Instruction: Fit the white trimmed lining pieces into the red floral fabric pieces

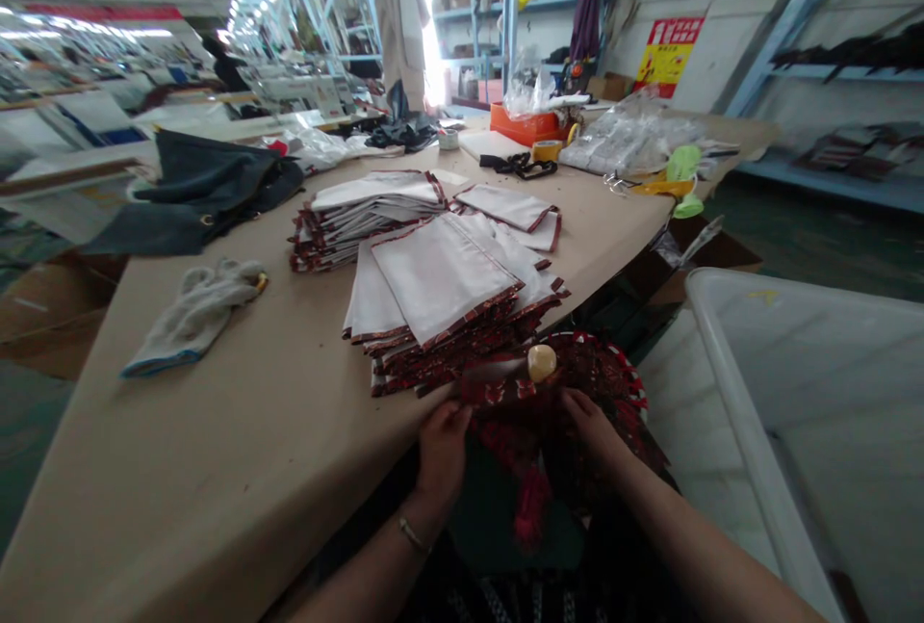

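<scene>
A dark red patterned cloth piece (505, 394) is stretched between my two hands, just off the table's near edge. My left hand (444, 445) pinches its left end between thumb and fingers. At the other end, my right hand (588, 421) is closed on the cloth. A round tan knob-like thing (541, 363) sits at the cloth's upper edge; I cannot tell what it is. Below hangs a bright red tuft of fabric (532, 507). Right beyond my hands lies a fanned stack of white cloth pieces with dark red edging (448, 276).
Another stack of edged white pieces (375, 204) stands farther back. A work glove (194, 315) lies left on the table (289, 450), dark folded fabric (209, 185) beyond it. Plastic bags (628, 137) and an orange box (526, 125) sit at the back. A white bin (736, 402) stands close on my right.
</scene>
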### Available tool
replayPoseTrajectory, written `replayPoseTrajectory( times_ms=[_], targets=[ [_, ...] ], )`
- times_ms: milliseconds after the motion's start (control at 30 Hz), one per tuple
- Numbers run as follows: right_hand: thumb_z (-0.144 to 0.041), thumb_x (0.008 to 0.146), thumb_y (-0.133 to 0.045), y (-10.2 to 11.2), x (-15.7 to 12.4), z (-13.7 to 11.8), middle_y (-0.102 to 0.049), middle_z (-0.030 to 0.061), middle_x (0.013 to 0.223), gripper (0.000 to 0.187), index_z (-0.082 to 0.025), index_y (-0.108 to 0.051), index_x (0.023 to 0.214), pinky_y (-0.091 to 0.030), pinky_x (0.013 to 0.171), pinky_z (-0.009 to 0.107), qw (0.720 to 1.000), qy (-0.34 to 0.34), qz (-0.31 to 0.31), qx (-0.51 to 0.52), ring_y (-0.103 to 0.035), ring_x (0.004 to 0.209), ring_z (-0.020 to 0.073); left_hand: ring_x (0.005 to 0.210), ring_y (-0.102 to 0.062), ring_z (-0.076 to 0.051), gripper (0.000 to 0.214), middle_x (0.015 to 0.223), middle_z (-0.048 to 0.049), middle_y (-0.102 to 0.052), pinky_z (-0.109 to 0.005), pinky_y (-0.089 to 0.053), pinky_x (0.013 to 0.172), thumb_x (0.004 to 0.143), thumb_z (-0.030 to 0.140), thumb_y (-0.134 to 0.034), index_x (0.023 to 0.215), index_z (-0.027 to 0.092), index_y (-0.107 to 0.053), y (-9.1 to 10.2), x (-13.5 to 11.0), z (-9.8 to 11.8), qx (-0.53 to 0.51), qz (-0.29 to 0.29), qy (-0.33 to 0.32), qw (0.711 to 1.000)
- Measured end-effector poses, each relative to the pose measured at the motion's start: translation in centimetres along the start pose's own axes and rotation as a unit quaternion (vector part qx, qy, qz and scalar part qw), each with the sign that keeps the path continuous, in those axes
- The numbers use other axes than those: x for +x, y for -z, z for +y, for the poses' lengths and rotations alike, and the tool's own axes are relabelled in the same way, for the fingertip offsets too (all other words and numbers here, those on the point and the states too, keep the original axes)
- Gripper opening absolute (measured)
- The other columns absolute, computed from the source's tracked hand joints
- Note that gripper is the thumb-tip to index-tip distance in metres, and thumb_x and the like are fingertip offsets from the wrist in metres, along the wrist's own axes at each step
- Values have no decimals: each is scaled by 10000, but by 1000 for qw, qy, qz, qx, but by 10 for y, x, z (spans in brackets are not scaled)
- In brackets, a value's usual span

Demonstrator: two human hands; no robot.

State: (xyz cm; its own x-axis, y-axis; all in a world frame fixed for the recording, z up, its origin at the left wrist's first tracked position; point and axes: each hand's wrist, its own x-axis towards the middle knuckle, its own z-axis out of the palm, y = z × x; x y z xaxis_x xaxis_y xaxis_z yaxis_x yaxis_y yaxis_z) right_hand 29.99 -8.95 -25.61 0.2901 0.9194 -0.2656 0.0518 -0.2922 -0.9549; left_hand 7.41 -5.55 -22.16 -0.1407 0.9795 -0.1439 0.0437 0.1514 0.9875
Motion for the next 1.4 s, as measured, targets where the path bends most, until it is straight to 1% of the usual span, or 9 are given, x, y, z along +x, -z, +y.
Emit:
replayPoseTrajectory(
  times_ms=[267,433,633,833,967,1067,1200,1300,1400],
  targets=[
    [-456,760,-669,-2,-2,-28,-689,80,1155,437,-184,-662,1101,-427,1010,434,986,114,-113,43,-609,1098,262,625,-538,-133,169,613,11,-614,-233,-451,616,660,319,-713,627,173,-633,1,-23,22,-13,-91,-51,994],
    [-401,752,-681,8,-20,-142,-730,21,997,280,-228,-674,971,-491,879,430,969,200,55,131,-657,947,238,843,-629,-175,172,895,-51,-693,-278,-507,791,766,238,-690,932,199,-666,9,-26,79,44,-119,-256,958],
    [-342,867,-558,32,-67,-266,-647,-28,1205,182,-355,-678,1003,-487,775,333,914,344,175,127,-628,1033,173,982,-604,-203,153,1019,-77,-666,-368,-482,922,831,219,-611,975,189,-650,46,13,126,241,30,-460,854],
    [-554,481,-736,67,-12,-147,-693,81,750,472,-212,-660,797,-476,537,362,982,115,150,-30,-602,620,229,1093,-544,-279,203,1073,-79,-687,-457,-407,973,843,215,-584,1031,187,-657,42,35,130,455,15,-450,768],
    [-571,632,-616,80,14,-15,-688,99,829,442,-194,-627,861,-493,745,447,962,55,122,-236,-635,767,296,944,-599,-225,166,973,-68,-707,-384,-439,893,875,173,-512,922,180,-671,38,37,129,478,-1,-455,751],
    [-532,669,-588,81,20,13,-667,135,931,476,-168,-607,975,-480,815,479,939,67,154,-300,-629,855,321,872,-614,-203,164,898,-60,-707,-349,-450,846,865,154,-511,847,187,-671,39,40,135,477,10,-452,754],
    [-463,846,-498,50,9,-81,-621,131,1064,406,-168,-575,1113,-499,806,417,899,267,235,-254,-613,899,257,842,-619,-192,140,851,-46,-699,-333,-455,823,828,120,-536,788,187,-653,39,41,145,447,32,-460,766],
    [-352,896,-515,-10,-11,-179,-612,95,1106,271,-198,-587,1107,-444,937,409,798,509,101,-306,-562,1054,239,830,-616,-192,134,823,-40,-686,-333,-456,809,805,111,-541,759,192,-637,36,41,152,430,50,-464,773],
    [-273,896,-530,-71,-15,-236,-597,109,1176,318,-183,-559,1200,-435,925,409,693,567,-13,-445,-511,1108,265,820,-611,-192,136,812,-38,-676,-336,-458,806,799,103,-534,744,194,-619,36,37,158,422,49,-476,770]
  ],
)
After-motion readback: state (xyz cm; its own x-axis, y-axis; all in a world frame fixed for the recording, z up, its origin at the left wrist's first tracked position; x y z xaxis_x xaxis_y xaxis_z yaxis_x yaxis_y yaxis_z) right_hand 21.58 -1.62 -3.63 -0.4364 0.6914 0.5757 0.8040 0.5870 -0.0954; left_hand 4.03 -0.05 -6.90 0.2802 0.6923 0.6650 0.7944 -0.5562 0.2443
